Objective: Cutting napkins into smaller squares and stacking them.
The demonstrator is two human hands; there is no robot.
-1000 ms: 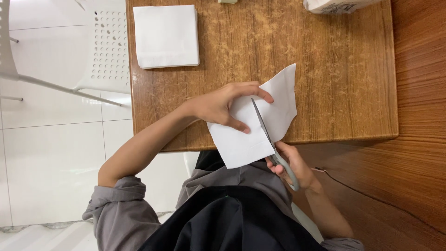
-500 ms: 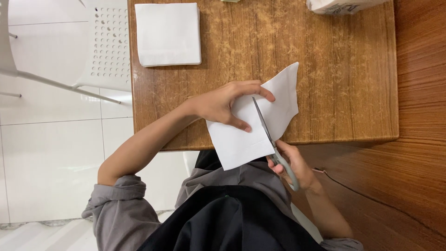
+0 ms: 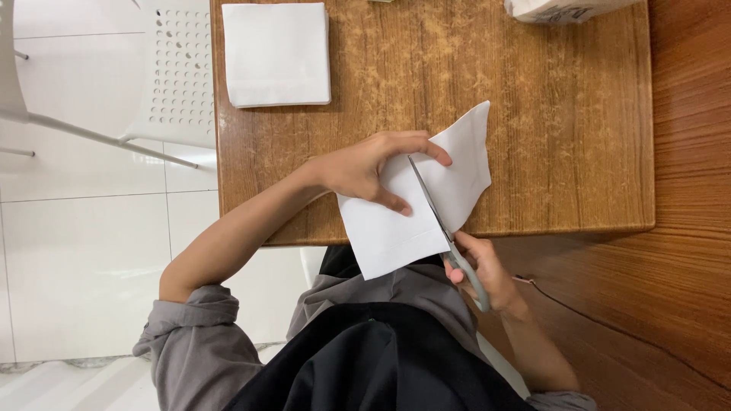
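My left hand (image 3: 365,169) pinches a white sheet of paper (image 3: 464,164) that lies tilted over the near edge of the wooden table (image 3: 563,114). Its thumb rests on top of the sheet and its fingers curl over the sheet's far side. My right hand (image 3: 480,266) grips grey-handled scissors (image 3: 438,213) just below the table edge. The blades run up through the middle of the sheet, their tip close to my left forefinger.
A stack of white paper squares (image 3: 276,53) lies at the table's far left corner. A white packet (image 3: 563,9) sits at the far right edge. A white perforated chair (image 3: 179,76) stands left of the table on a white tiled floor. A wooden wall panel (image 3: 693,190) runs on the right.
The scissors have edged slightly further into the sheet. Both hands and the paper stay almost where they were.
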